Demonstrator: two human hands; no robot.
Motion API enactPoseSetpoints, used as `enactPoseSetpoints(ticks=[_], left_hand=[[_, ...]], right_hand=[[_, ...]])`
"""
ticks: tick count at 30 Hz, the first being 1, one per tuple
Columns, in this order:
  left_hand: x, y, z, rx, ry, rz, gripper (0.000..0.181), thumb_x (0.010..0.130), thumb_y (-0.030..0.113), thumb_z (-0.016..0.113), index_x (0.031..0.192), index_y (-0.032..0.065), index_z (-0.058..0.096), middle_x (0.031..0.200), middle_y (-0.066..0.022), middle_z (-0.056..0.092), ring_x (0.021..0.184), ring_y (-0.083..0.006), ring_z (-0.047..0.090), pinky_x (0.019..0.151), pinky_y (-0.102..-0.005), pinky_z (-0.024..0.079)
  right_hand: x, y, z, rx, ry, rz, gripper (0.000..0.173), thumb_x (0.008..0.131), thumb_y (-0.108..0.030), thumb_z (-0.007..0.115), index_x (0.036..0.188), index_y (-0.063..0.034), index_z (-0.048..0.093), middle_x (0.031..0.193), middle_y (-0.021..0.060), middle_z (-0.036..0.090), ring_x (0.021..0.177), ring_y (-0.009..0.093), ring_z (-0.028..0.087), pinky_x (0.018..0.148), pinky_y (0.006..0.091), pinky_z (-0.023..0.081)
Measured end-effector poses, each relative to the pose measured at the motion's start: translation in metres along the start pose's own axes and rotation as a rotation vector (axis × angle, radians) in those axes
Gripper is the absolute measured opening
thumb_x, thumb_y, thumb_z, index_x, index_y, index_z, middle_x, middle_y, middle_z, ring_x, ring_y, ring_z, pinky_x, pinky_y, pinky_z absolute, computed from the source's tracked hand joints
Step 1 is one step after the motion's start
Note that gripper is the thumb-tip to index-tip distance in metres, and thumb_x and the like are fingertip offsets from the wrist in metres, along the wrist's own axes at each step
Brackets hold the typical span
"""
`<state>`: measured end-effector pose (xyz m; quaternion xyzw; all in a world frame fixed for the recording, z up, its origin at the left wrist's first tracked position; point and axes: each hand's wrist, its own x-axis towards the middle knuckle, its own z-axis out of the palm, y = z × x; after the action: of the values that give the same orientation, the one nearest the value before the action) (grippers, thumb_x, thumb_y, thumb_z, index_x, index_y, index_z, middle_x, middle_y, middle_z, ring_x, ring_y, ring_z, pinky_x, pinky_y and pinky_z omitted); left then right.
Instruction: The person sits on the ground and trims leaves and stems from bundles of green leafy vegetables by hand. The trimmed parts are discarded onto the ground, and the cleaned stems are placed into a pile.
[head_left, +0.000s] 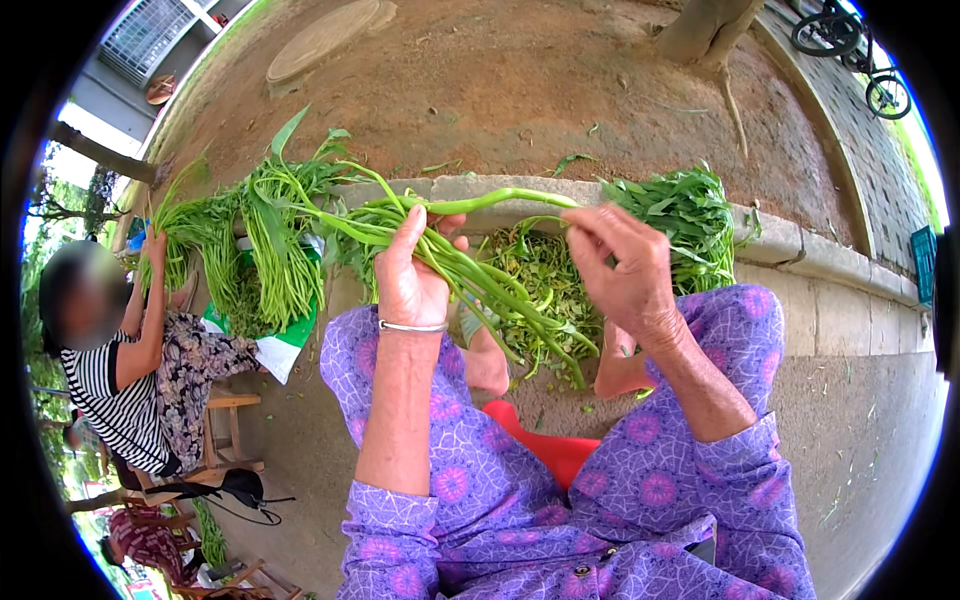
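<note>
My left hand (420, 274) is closed around a bunch of long green leafy vegetable stems (480, 277), whose leafy ends point left and stem ends hang to the lower right. One thicker stem runs from the bunch across to my right hand (619, 262), whose thumb and fingers pinch its end. Under my hands, between my feet, lies a pile of plucked leaves and stem bits (555, 281). A leafy bundle (679, 217) rests on the stone kerb beside my right knee. More bundles of greens (281, 255) drape over the kerb to the left.
A person in a striped top (120, 390) sits at left, holding greens, near a wooden stool (232, 424). A stone kerb (825, 259) crosses in front of me, with bare soil and a tree trunk (701, 30) beyond. Another person (146, 540) is at lower left.
</note>
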<state>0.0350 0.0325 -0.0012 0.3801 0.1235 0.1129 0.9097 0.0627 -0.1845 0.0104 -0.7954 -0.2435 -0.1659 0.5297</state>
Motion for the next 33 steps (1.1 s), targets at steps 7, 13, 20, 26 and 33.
enactPoseSetpoints(ticks=[7, 13, 20, 26, 33], left_hand=[[-0.006, 0.003, 0.006, -0.116, -0.028, -0.08, 0.015, 0.089, 0.013, 0.06, 0.102, 0.0046, 0.059, 0.093, -0.0089, 0.063, 0.087, -0.0239, 0.062, 0.064, -0.0339, 0.048], [-0.005, 0.014, -0.002, -0.194, -0.15, -0.151, 0.017, 0.09, 0.012, 0.057, 0.104, 0.0027, 0.058, 0.094, -0.0098, 0.061, 0.079, -0.0208, 0.055, 0.062, -0.0319, 0.045], [-0.005, 0.019, -0.008, -0.323, -0.213, -0.245, 0.02, 0.092, 0.01, 0.054, 0.108, -0.0004, 0.053, 0.1, -0.0113, 0.056, 0.073, -0.0184, 0.051, 0.059, -0.0305, 0.045], [-0.007, 0.02, -0.006, -0.346, -0.235, -0.291, 0.02, 0.092, 0.01, 0.053, 0.108, -0.0012, 0.052, 0.099, -0.0123, 0.055, 0.071, -0.0174, 0.051, 0.059, -0.0307, 0.045], [-0.009, 0.021, -0.005, -0.284, -0.223, -0.183, 0.021, 0.091, 0.011, 0.055, 0.11, 0.0017, 0.052, 0.099, -0.0098, 0.055, 0.071, -0.0178, 0.051, 0.06, -0.0316, 0.045]], right_hand=[[-0.013, 0.017, 0.016, -0.067, -0.253, -0.022, 0.009, 0.078, -0.006, 0.059, 0.084, -0.0014, 0.065, 0.08, 0.0143, 0.063, 0.074, 0.033, 0.063, 0.066, 0.0406, 0.05], [-0.023, 0.023, 0.012, -0.018, -0.429, 0.032, 0.023, 0.076, 0.001, 0.052, 0.095, -0.0016, 0.065, 0.088, 0.0139, 0.061, 0.082, 0.03, 0.061, 0.073, 0.0364, 0.049], [-0.016, 0.012, 0.008, 0.215, -0.677, 0.257, 0.031, 0.074, 0.001, 0.051, 0.101, -0.0027, 0.065, 0.092, 0.009, 0.064, 0.071, 0.014, 0.057, 0.065, 0.0274, 0.046], [-0.017, 0.021, 0.011, 0.147, -0.622, 0.238, 0.021, 0.08, -0.008, 0.06, 0.099, -0.0023, 0.067, 0.085, 0.0053, 0.065, 0.065, 0.008, 0.052, 0.059, 0.0257, 0.044], [-0.013, -0.003, -0.002, 0.302, -0.548, 0.377, 0.015, 0.082, -0.009, 0.06, 0.093, 0.0007, 0.066, 0.069, -0.002, 0.055, 0.059, 0.005, 0.045, 0.052, 0.0232, 0.039]])
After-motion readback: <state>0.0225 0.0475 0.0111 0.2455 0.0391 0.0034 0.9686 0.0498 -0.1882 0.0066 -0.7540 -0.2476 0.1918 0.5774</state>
